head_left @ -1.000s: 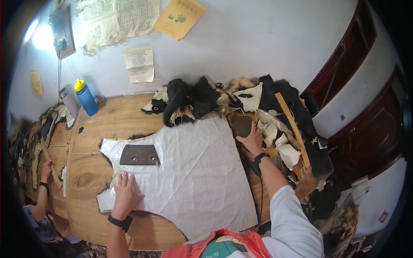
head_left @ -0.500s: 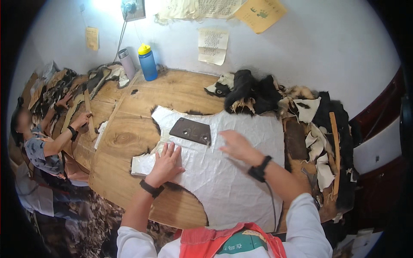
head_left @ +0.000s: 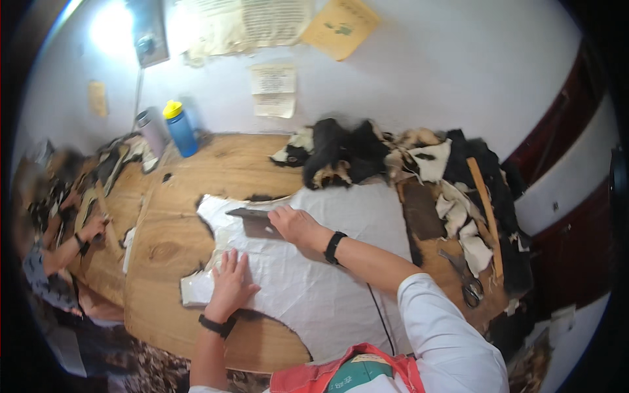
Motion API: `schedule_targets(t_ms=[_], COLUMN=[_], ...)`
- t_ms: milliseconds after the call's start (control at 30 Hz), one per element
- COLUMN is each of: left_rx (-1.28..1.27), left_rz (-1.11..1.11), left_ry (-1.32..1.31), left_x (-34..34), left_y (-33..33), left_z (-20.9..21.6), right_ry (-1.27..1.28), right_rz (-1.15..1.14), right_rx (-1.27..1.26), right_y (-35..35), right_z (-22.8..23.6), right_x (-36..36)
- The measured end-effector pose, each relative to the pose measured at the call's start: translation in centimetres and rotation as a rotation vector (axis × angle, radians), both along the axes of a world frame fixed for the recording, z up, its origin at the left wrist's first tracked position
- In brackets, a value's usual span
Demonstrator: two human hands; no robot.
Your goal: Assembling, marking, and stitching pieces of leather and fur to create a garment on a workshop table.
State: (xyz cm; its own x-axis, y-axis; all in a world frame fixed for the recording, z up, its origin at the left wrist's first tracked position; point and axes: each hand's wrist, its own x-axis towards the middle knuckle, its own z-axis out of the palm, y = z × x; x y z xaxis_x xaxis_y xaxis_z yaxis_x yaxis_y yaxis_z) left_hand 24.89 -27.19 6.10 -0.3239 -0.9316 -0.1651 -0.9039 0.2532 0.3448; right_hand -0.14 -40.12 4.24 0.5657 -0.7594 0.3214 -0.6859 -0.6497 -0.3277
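Observation:
A white-faced, garment-shaped hide (head_left: 308,288) lies spread over the wooden table, with dark fur showing along its curved edges. My left hand (head_left: 230,283) rests flat on it, fingers spread, near its left flap. In my right hand (head_left: 298,226) is a dark flat plate (head_left: 252,214), gripped by its right end. The plate is tilted up from the hide's upper part; whether its lower edge touches the hide I cannot tell.
Black fur pieces (head_left: 337,154) and pale scraps (head_left: 432,160) are heaped at the back right. Scissors (head_left: 470,289), a wooden strip (head_left: 486,219) and a brown slab (head_left: 422,211) lie at the right. A blue bottle (head_left: 181,134) stands behind; another person's hand (head_left: 94,227) works at the left.
My right hand has moved left and taken hold of the plate, which lay flat before and is now tipped up. My left hand stays on the hide. The head view has shifted.

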Motion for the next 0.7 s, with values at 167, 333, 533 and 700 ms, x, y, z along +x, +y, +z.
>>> schedule_targets(t_ms=[167,333,533,700], left_rx=[0.012,0.013,-0.014,0.000], left_rz=[0.013,0.015,-0.013,-0.005], left_ry=[0.020,0.001,-0.020,-0.051], left_x=[-0.2,0.4,-0.1,0.5], left_y=[-0.4,0.0,-0.7,-0.1], left_z=[-0.3,-0.5,-0.3,-0.6], right_ry=[-0.534,-0.880,-0.770,-0.844], right_rz=[-0.407,-0.930,-1.334,-1.371], right_rx=[0.175,0.366,0.072,0.203], right_y=[-1.1,4.1,6.8,7.4], right_z=[-3.8,-3.9,-7.2,-11.3], right_x=[-7.5,-18.5,-36.8,-43.0])
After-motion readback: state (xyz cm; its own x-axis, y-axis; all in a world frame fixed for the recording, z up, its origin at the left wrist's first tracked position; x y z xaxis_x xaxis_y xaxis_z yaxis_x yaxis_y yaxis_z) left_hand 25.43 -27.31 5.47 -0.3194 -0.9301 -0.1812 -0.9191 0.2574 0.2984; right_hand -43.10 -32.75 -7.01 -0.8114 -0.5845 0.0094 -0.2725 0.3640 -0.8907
